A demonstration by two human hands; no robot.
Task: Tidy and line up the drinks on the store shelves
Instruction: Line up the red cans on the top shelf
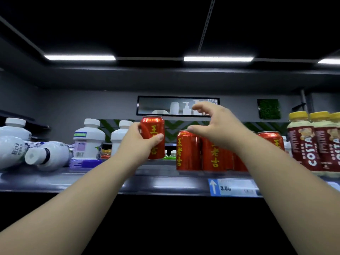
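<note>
**Item 1. Red cylindrical metal drink can with yellow Chinese characters** (153, 137). It is held upright in front of the shelf, left of the other cans. Its silver-rimmed top is higher than theirs, and its base appears raised off the shelf. The characters run down its face in a column.

**Item 2. Left hand** (138, 144). It is wrapped around Item 1, with the thumb laid across the front and the fingers passed behind.

**Item 3. Right hand** (215, 126). It is held above the standing cans with fingers spread and gently curved. Nothing is grasped. The thumb is near the top of the leftmost standing can.

**Item 4. Group of matching red cans** (187, 151). They stand upright and close together on the shelf, just right of Item 1.

**Item 5. Grey metal store shelf** (165, 183). A blue and white price label (233, 187) is fixed to its near edge at the right.

**Item 6. White plastic bottles with white caps.** Two are seen upright (88, 138) left of Item 1. Others lie toppled on their sides (51, 155) at the far left.

**Item 7. Brown-labelled Costa bottles with yellow caps** (301, 142). They stand upright in a row at the far right.
</note>
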